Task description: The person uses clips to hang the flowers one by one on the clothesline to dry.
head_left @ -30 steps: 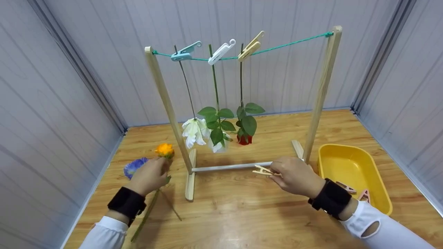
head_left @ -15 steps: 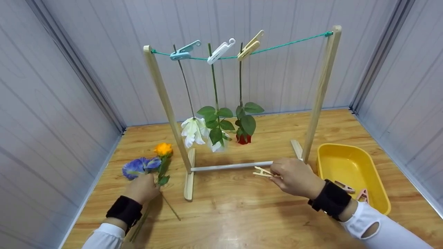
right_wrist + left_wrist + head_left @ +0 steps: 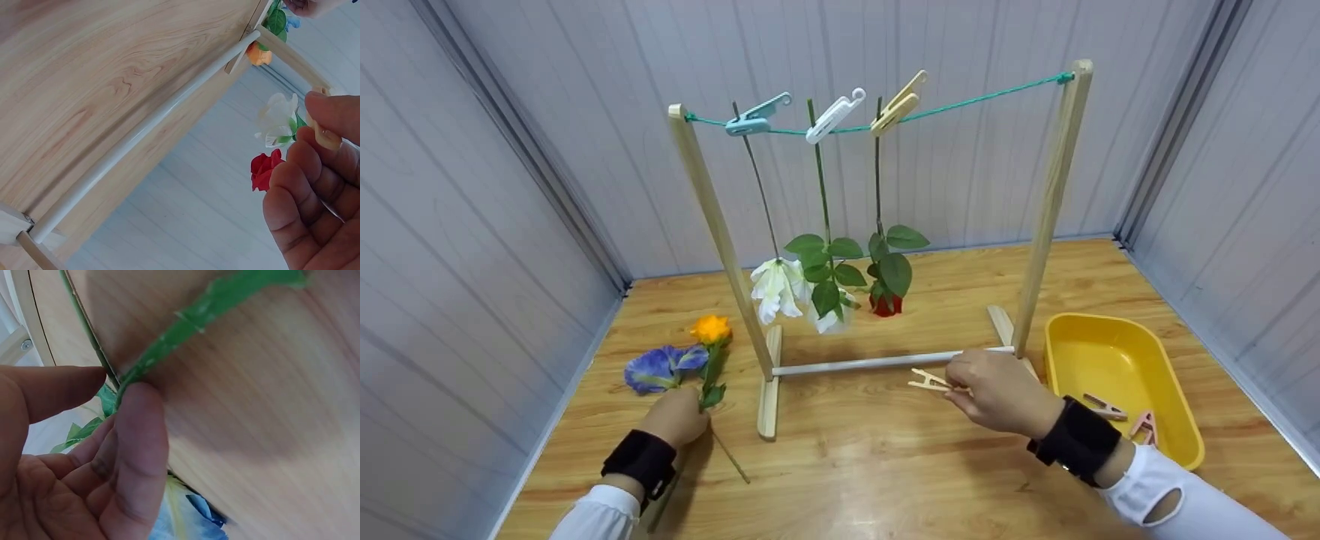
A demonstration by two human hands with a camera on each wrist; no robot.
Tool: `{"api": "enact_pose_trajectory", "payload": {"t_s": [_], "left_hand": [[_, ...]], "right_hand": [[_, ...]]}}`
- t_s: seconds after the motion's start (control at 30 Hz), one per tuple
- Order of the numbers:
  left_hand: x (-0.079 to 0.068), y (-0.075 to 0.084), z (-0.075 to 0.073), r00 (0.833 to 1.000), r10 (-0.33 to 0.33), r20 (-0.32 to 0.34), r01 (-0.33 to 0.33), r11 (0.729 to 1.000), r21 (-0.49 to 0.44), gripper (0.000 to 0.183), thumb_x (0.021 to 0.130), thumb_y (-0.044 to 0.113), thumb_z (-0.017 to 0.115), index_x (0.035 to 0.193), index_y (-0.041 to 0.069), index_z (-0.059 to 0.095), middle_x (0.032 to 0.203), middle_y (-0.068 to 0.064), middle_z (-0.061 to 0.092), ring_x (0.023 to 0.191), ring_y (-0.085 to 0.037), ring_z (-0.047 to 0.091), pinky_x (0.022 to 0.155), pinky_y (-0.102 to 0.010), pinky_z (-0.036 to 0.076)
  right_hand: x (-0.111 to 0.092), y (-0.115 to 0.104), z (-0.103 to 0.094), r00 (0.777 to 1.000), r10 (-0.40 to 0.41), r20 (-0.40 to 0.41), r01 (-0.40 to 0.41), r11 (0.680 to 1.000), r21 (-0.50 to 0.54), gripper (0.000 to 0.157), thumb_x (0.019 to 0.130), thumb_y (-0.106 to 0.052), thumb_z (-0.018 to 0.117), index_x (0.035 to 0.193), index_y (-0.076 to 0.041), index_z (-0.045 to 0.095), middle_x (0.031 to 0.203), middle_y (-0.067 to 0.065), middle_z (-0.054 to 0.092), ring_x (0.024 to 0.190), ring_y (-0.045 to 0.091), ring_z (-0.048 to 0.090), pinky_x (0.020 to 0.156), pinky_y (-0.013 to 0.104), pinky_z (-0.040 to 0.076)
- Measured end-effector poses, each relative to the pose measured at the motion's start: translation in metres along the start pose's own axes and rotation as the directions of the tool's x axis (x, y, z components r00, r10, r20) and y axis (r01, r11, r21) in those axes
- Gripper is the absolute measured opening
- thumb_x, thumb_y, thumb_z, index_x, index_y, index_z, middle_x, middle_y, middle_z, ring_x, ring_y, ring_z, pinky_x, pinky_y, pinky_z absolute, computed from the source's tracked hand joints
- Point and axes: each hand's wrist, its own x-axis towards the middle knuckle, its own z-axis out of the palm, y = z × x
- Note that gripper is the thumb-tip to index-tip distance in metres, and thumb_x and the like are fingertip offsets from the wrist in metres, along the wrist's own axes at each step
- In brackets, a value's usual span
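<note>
My left hand is low at the left, its thumb and finger pinching a green flower stem. Just beyond it lie a purple-blue flower and an orange flower with green leaves. The stems cross under the hand, so I cannot tell which bloom the pinched one belongs to. A thin dark stem runs out to the right. My right hand holds a cream clothespin between thumb and fingers, in front of the rack's white bar.
A wooden rack carries a green cord. Blue, white and yellow clothespins hold two white flowers and a red rose upside down. At right, a yellow tray contains two pink clothespins.
My left hand has drawn back toward me from the orange flower, uncovering the purple-blue bloom and leaves. My right hand has stayed nearly in place with the clothespin.
</note>
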Motion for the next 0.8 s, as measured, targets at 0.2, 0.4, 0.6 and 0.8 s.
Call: {"api": "enact_pose_trajectory", "payload": {"t_s": [0.2, 0.4, 0.6, 0.8], "left_hand": [[-0.007, 0.015, -0.008, 1.0, -0.011, 0.016, 0.013, 0.993, -0.116, 0.025, 0.096, -0.002, 0.057, 0.117, -0.014, 0.065, 0.067, -0.006, 0.045, 0.058, -0.022, 0.043, 0.059, -0.036, 0.032], [-0.023, 0.053, -0.017, 0.999, -0.047, -0.026, 0.041, 0.98, -0.193, 0.013, 0.103, 0.001, 0.061, 0.114, -0.006, 0.062, 0.08, -0.012, 0.061, 0.064, -0.019, 0.049, 0.062, -0.035, 0.039], [-0.018, 0.066, -0.003, 0.997, -0.013, -0.075, -0.005, 0.973, -0.229, 0.005, 0.104, 0.002, 0.065, 0.1, 0.001, 0.068, 0.083, -0.008, 0.064, 0.07, -0.018, 0.056, 0.064, -0.032, 0.044], [-0.014, 0.074, 0.005, 0.996, 0.038, -0.08, -0.055, 0.972, -0.227, 0.021, 0.097, -0.01, 0.059, 0.108, -0.003, 0.074, 0.099, -0.013, 0.076, 0.087, -0.023, 0.067, 0.077, -0.038, 0.053]], "right_hand": [[-0.001, 0.0, 0.0, 1.0, -0.015, -0.011, 0.015, 1.0, -0.006, 0.028, 0.084, -0.009, 0.09, 0.081, -0.014, 0.062, 0.072, -0.003, 0.059, 0.065, 0.009, 0.051, 0.057, 0.023, 0.04], [-0.001, -0.001, 0.001, 1.0, -0.013, -0.006, 0.013, 1.0, 0.008, 0.028, 0.084, -0.009, 0.09, 0.08, -0.014, 0.063, 0.072, -0.003, 0.059, 0.065, 0.008, 0.051, 0.058, 0.024, 0.042], [0.0, -0.003, 0.002, 1.0, -0.015, 0.003, 0.014, 0.999, 0.029, 0.027, 0.084, -0.009, 0.09, 0.08, -0.014, 0.063, 0.072, -0.003, 0.06, 0.065, 0.009, 0.053, 0.058, 0.024, 0.043], [0.0, -0.003, 0.002, 1.0, -0.012, 0.001, 0.012, 1.0, 0.026, 0.029, 0.083, -0.009, 0.09, 0.079, -0.014, 0.062, 0.072, -0.003, 0.06, 0.064, 0.008, 0.052, 0.058, 0.024, 0.042]]}}
